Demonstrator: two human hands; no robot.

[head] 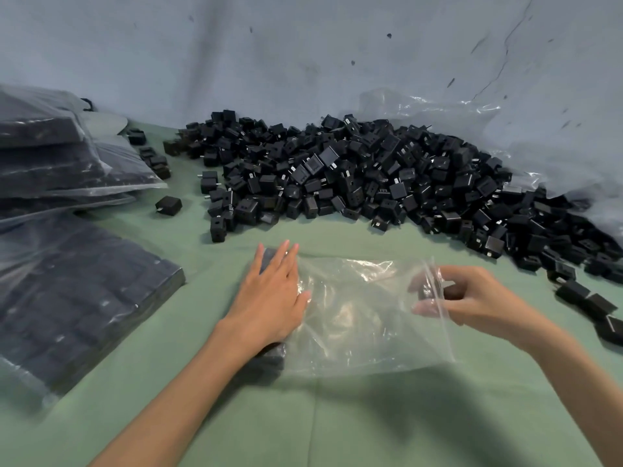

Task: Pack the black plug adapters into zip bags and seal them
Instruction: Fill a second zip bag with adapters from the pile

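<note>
A clear zip bag (pixel 357 315) lies on the green cloth in front of me, its zip mouth at the right. My left hand (pixel 273 294) lies flat with straight fingers on the bag's left end, over a row of black adapters (pixel 271 353) inside it. My right hand (pixel 468 301) is at the bag's mouth, its fingers curled round a black plug adapter (pixel 429 291) seen through the plastic. A big heap of loose black plug adapters (pixel 354 173) lies behind the bag.
Filled, flat bags of adapters (pixel 77 284) are stacked at the left, more of them (pixel 54 156) behind. Loose adapters (pixel 593 301) trail along the right edge. A large crumpled plastic sheet (pixel 505 129) lies behind the heap against a grey wall. Green cloth (pixel 337 416) lies bare near me.
</note>
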